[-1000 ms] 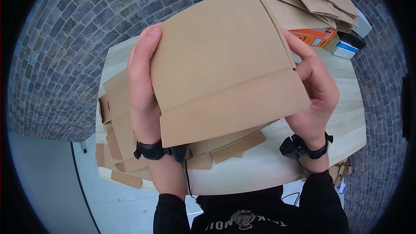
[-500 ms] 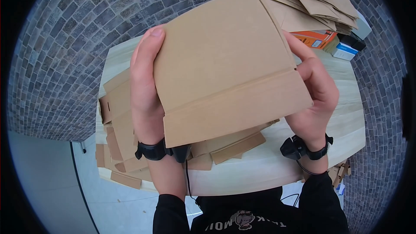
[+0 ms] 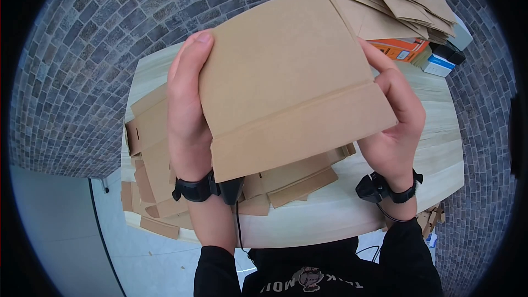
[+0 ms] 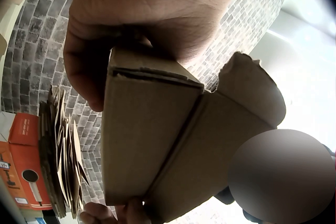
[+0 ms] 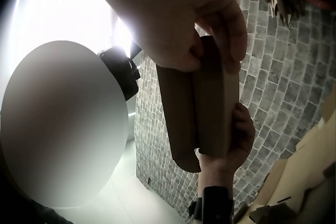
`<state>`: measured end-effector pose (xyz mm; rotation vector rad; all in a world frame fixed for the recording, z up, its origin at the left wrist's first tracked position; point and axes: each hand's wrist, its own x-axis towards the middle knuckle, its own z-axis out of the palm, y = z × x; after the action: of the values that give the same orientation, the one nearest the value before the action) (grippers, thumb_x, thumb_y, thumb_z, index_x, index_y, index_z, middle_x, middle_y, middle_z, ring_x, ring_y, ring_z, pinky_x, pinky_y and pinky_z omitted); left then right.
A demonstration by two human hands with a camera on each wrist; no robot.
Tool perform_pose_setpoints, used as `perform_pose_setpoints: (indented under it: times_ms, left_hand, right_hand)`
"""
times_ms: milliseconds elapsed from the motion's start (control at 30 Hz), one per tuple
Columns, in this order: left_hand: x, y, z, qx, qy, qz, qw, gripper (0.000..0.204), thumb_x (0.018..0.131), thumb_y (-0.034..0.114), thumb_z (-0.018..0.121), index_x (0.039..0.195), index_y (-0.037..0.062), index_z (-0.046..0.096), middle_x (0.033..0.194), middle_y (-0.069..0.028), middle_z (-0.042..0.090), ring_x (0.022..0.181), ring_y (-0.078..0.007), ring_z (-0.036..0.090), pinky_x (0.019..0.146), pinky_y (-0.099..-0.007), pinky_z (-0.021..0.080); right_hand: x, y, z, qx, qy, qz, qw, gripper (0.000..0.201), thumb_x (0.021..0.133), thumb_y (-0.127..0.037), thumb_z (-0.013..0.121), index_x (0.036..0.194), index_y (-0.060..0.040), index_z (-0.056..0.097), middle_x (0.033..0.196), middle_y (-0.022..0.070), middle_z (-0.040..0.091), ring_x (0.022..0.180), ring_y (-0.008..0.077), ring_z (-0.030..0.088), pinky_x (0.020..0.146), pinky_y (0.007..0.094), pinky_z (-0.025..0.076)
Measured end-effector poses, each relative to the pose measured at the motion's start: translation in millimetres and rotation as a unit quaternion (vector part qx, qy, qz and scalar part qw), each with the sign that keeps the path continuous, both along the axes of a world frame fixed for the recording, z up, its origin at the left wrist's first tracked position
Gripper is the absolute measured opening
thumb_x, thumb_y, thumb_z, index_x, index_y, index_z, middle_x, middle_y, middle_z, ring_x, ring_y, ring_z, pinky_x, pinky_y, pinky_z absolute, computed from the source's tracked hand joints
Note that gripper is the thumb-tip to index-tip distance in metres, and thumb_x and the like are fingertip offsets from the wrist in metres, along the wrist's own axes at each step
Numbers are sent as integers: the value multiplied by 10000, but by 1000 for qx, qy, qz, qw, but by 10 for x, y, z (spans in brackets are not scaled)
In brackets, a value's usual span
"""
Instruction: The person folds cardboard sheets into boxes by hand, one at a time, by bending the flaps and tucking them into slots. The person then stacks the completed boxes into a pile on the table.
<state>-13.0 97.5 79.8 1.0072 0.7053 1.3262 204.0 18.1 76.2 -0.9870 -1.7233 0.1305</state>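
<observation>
A brown cardboard box [image 3: 291, 66], partly folded, is held up above the table between both hands. My left hand [image 3: 186, 88] grips its left side, with the thumb along the edge and the other fingers behind. On the opposite side my right hand [image 3: 400, 107] pinches the box near the lower right corner. A wide flap [image 3: 308, 126] runs along the near side, bent at a crease. The left wrist view shows the folded side wall [image 4: 147, 134] and a rounded tab [image 4: 252, 90] sticking out from the flap. In the right wrist view the box [image 5: 212, 108] is dark.
Flat cardboard pieces [image 3: 151, 148] lie on the left of the table [image 3: 434, 132] and under the raised box. At the back right, a pile of folded cardboard [image 3: 396, 5] rests above an orange box [image 3: 393, 49], beside a small blue-and-white box [image 3: 438, 65]. A brick-patterned wall stands behind.
The box has shifted slightly to the right on its left side, and its near flap now sits a little higher at the right. Both hands keep their hold.
</observation>
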Motion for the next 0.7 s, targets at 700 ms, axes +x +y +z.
perform_pose_setpoints:
  times_ms: [700]
  left_hand:
    - [-163,153,-107,15,-9,-7,1000,256,923,242,561,1048,20,583,901,-40,620,803,-93,590,697,-234,476]
  right_hand:
    - [-120,75,-171,-48,43,10,998,164,735,25,641,831,23,508,1211,238,596,885,193,629,768,293,488]
